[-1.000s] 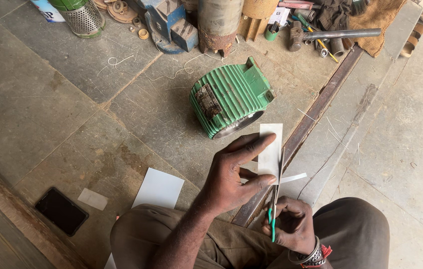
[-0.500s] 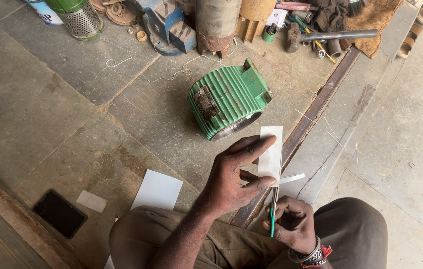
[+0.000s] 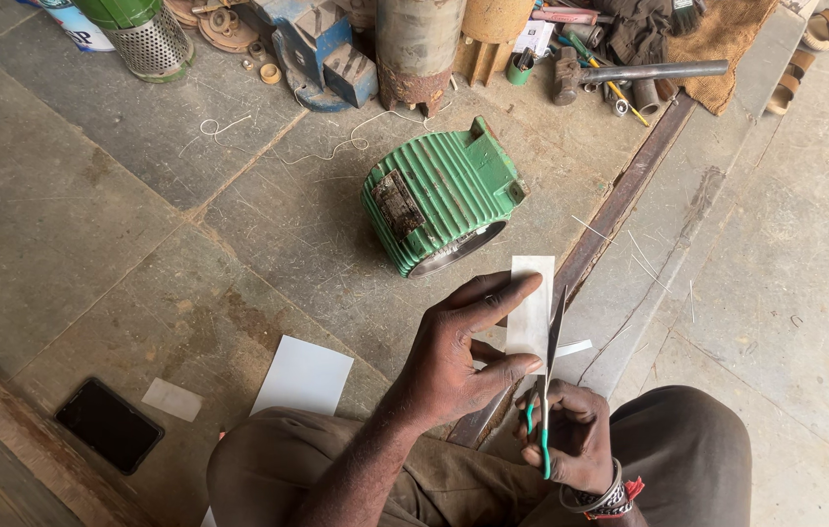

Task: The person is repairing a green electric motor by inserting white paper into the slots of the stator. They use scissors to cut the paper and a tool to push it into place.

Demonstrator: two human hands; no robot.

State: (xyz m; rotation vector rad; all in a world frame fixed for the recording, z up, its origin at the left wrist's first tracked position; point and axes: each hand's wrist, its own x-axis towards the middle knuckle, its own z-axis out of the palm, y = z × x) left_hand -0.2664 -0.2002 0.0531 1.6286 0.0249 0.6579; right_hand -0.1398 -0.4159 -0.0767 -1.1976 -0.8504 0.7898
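Gripping the white strip (image 3: 531, 312) unchanged, left hand (image 3: 458, 366) fingers clamped; right hand (image 3: 571, 439) still closed on scissors (image 3: 546, 390).

I see a small white paper strip (image 3: 530, 307), rectangular and held upright in the air above the stone floor, its long edges running vertically. Green-handled scissors (image 3: 549, 385) stand nearly vertical along the strip's right edge, blades pointing up and slightly apart against that edge.

Grey stone-slab floor (image 3: 73, 195) in daylight, rusty metal rail (image 3: 620, 205) across it.
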